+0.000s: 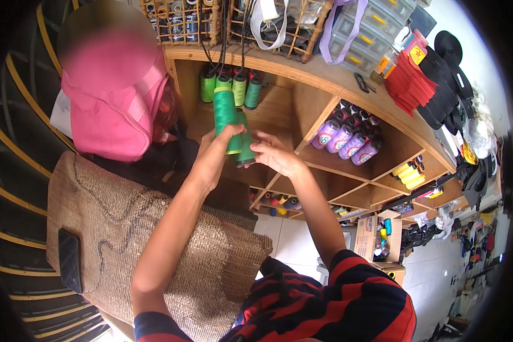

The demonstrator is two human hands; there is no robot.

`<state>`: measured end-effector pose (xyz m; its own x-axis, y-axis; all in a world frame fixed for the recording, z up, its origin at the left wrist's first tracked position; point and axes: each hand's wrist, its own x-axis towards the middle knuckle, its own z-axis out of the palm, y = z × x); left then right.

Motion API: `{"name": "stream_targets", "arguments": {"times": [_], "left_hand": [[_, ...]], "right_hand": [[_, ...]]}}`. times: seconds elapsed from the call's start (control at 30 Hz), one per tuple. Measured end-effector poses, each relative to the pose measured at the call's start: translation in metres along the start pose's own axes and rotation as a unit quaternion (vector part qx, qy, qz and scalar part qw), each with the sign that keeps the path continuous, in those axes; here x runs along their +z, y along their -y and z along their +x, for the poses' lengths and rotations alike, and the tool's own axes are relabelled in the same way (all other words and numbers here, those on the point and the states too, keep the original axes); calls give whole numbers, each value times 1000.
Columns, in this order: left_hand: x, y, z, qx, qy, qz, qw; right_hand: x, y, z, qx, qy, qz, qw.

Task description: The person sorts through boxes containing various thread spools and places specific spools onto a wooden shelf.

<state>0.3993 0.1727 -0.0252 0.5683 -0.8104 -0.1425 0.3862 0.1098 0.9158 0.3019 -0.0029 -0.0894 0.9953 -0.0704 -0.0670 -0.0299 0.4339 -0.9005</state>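
Green, the bright spool sits gripped in my left hand while my right hand grips the darker spool just beside it, both before the shelf, so light, even pressure should keep their windings neat.

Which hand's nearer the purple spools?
Right. The right hand is left of the purple spools; the left hand is farther left, gripping a green spool.
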Motion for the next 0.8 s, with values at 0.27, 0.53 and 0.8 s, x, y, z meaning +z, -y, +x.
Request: {"name": "stream_targets", "arguments": {"times": [0.27, 0.53, 0.8], "left_hand": [[0, 1, -2, 5, -81, 74, 994], [-3, 7, 0, 17, -53, 72, 996], [8, 10, 5, 14, -13, 76, 997]], "right_hand": [[-67, -22, 65, -255, -422, -343, 799], [-106, -22, 109, -241, -506, -420, 714], [-180, -43, 128, -254, -558, -514, 600]]}}
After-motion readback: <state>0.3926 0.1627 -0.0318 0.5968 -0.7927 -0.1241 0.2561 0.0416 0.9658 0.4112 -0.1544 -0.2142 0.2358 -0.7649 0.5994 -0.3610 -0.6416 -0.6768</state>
